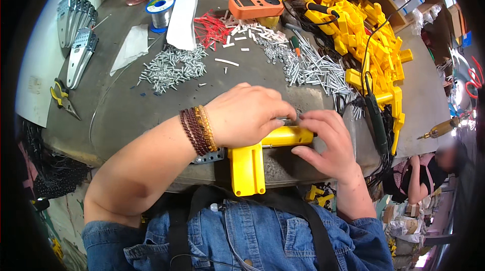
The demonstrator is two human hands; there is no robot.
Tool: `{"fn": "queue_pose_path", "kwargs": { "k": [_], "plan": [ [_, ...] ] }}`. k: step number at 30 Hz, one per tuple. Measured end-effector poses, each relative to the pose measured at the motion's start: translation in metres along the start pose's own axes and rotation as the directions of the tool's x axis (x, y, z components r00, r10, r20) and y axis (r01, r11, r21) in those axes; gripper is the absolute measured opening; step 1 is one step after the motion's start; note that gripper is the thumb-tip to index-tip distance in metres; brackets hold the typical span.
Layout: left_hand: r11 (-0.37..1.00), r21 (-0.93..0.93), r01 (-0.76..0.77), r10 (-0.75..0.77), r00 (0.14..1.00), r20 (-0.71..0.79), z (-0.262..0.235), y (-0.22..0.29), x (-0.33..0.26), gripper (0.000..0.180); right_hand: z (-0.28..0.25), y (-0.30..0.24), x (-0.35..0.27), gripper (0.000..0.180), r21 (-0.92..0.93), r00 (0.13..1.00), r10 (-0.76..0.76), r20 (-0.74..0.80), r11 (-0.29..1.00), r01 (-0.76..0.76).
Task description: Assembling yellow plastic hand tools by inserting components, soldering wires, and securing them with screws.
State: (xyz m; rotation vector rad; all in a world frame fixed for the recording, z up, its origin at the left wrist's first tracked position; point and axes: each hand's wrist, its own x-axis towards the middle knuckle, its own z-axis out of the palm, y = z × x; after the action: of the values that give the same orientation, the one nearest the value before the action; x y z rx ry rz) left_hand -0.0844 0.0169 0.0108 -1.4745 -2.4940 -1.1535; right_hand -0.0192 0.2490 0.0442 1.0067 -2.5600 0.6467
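- Centre of frame: the left hand and right hand both grip a yellow plastic gun-shaped housing at the near edge of the grey surface.
- Above them: loose silver screws and pins.
- Upper right: stacked yellow housings beside an orange meter.

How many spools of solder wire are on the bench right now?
1: a blue-rimmed spool of silver solder wire at the bench's far left, beside the white folded paper. Others may be hidden behind the yellow plastic housings.
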Motion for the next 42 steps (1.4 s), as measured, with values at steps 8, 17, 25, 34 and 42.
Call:
{"fn": "queue_pose_path", "kwargs": {
  "k": [8,17,25,34,42],
  "plan": [
    [0.994,0.105,-0.025,0.024,1.000,0.010,-0.014,-0.006,-0.004,0.015,0.017,0.008,0.001,0.048,-0.023,0.970,0.101,0.222,0.995,-0.098],
    [0.972,0.091,0.217,-0.225,0.970,0.088,-0.028,0.011,-0.030,0.020,0.026,0.014,0.018,0.033,-0.129,0.927,0.156,0.340,0.985,-0.118],
    [0.888,0.269,0.373,-0.240,0.875,-0.421,-0.061,-0.013,-0.084,0.022,0.032,0.020,0.111,0.021,0.068,0.916,0.013,0.402,0.997,-0.044],
    [0.688,0.553,0.470,-0.369,0.883,-0.291,-0.046,-0.039,-0.056,0.011,0.099,0.053,0.176,0.017,-0.021,0.826,-0.072,0.559,0.995,0.101],
    [0.990,0.131,0.045,0.001,0.942,-0.336,-0.029,0.046,-0.099,0.015,0.014,-0.015,0.088,0.016,0.429,0.916,-0.209,0.343,0.902,0.045]
  ]
}}
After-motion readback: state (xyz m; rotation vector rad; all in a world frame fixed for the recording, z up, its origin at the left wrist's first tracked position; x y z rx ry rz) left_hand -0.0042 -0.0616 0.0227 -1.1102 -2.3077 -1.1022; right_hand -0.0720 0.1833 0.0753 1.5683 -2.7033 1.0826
